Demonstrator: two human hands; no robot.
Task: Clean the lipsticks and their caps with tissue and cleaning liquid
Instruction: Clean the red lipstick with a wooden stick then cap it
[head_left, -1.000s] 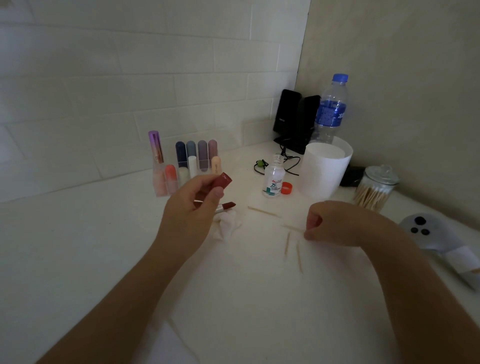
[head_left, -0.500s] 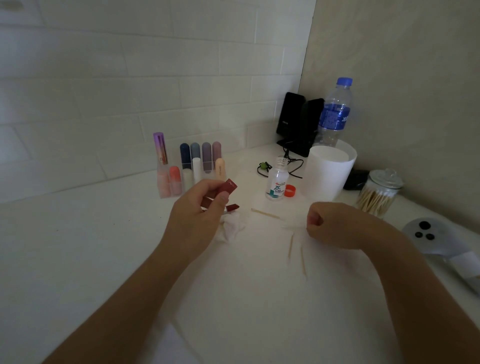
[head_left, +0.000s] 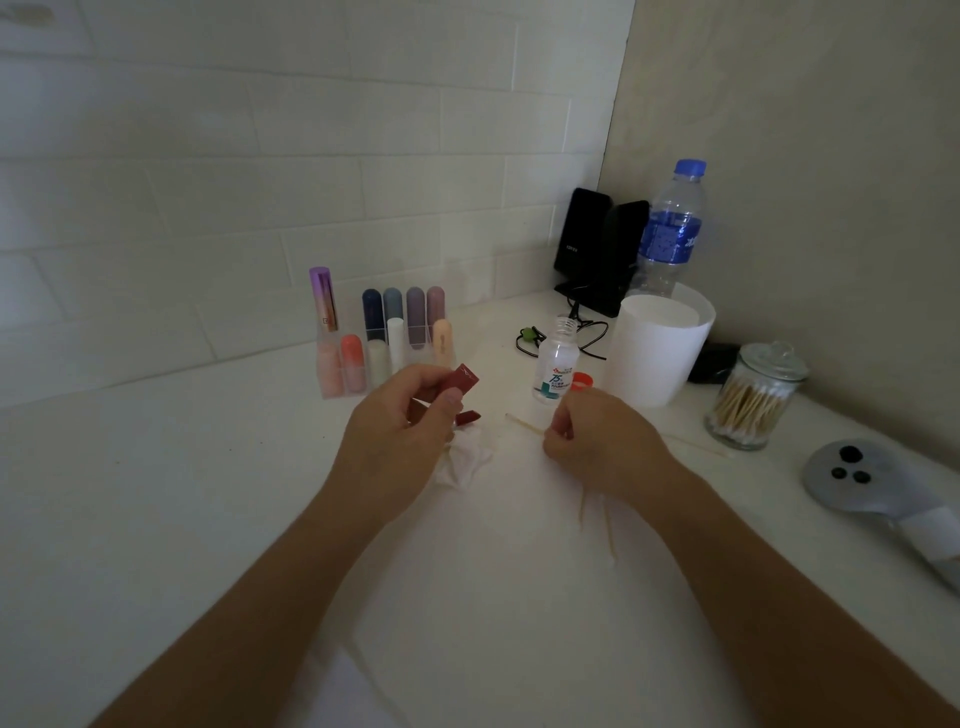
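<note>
The fingers of the left hand (head_left: 400, 426) are curled, thumb and forefinger pinching a dark red lipstick piece (head_left: 466, 382); I cannot tell whether it is the cap or the tube. Just below it a second red piece (head_left: 470, 415) pokes out, half hidden behind those fingers. Under that hand a crumpled tissue (head_left: 467, 460) lies on the counter (head_left: 156, 519), partly covered.

The right hand (head_left: 597, 441) is bunched up, fingertips together, nipping a thin wooden stick (head_left: 524, 425); only its left end shows. More sticks (head_left: 609, 527) lie faintly near the wrist.

Just beyond the hands stands the open cleaning liquid bottle (head_left: 556, 364), its red lid (head_left: 583, 382) beside it, partly hidden. Towards the back edge, a clear holder (head_left: 332, 379) carries the other lipsticks (head_left: 395, 322). In the back right corner are black speakers (head_left: 597, 249), a water bottle (head_left: 672, 228) and a white tub (head_left: 660, 353); along the right edge, a swab jar (head_left: 753, 400).
</note>
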